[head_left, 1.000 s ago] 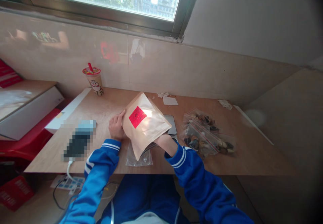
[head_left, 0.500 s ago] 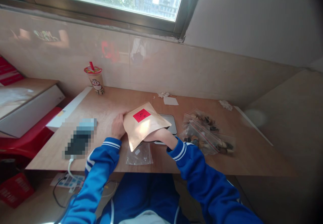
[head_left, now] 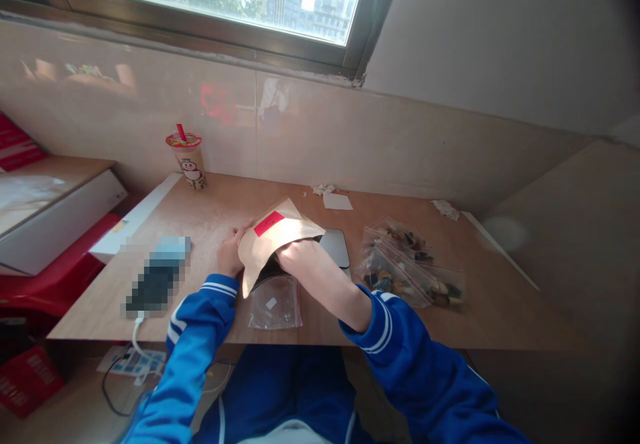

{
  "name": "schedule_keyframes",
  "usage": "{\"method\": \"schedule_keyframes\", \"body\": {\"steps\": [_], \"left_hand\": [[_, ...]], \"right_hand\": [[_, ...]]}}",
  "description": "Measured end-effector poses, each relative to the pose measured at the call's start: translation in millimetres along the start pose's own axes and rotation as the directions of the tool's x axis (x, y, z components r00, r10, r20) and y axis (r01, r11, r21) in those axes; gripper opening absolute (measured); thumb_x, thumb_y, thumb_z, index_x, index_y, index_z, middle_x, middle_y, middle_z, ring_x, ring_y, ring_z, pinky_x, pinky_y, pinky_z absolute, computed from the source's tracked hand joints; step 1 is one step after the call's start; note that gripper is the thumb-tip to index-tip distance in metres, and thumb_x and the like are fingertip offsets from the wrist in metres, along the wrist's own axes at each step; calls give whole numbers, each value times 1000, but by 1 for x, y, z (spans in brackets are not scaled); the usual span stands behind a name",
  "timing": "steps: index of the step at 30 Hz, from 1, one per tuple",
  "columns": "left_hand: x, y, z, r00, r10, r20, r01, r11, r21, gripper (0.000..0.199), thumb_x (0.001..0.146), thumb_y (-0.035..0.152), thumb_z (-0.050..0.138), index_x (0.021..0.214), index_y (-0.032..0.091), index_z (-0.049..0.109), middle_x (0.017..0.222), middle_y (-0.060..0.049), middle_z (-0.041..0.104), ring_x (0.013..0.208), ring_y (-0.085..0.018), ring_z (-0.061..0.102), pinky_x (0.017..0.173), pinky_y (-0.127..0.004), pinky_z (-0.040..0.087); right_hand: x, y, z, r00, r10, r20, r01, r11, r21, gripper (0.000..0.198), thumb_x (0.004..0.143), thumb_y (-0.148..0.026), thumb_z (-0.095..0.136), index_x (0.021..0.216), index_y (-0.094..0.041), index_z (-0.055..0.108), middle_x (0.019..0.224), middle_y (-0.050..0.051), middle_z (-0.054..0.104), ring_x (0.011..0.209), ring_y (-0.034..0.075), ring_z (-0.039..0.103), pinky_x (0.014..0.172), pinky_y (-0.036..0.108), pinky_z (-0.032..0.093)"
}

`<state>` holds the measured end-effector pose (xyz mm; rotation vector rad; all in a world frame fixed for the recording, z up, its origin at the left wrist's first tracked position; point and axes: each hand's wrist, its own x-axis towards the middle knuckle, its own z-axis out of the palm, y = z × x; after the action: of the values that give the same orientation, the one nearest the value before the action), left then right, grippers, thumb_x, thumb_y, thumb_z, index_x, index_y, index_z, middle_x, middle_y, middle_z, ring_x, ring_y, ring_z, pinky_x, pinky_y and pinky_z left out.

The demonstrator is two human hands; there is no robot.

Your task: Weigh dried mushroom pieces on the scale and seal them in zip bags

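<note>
A brown kraft paper bag with a red label stands tilted over the middle of the table, its mouth gaping toward me. My left hand grips the bag's left side, the fingertips partly behind it. My right hand reaches in through the mouth; its fingers are hidden inside, so what they hold does not show. Just below the bag lies a clear zip bag with a small white piece in or on it. A flat silver-topped device shows partly behind my right forearm.
To the right lie several clear zip bags with dark and tan pieces. A phone on a white cable is at the left. A drink cup with a red straw stands at the back, and a paper slip lies near the wall.
The paper bag has tipped and shifted slightly left, its mouth now wider. My right hand has shifted left and its wrist and forearm show more. My left hand keeps its hold.
</note>
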<state>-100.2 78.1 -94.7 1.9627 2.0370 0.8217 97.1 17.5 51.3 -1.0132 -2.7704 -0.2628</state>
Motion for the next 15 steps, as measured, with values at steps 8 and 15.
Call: {"method": "schedule_keyframes", "body": {"steps": [8,15], "left_hand": [[-3,0,-3,992,-55,-114,38,988,-148,56,83,31,60,138,29,48,101,-6,56,89,-21,59,70,-27,41],[-4,4,-2,998,-35,-61,29,995,-96,53,82,39,62,133,30,54,100,-5,58,89,-21,59,67,-26,40]], "right_hand": [[0,23,-22,965,-213,-151,191,970,-149,18,91,-8,47,100,-12,62,96,10,68,88,21,65,82,33,53],[-17,48,-30,926,-141,-349,148,989,-8,17,92,-11,46,102,-16,59,85,5,63,84,18,62,77,31,52]]}}
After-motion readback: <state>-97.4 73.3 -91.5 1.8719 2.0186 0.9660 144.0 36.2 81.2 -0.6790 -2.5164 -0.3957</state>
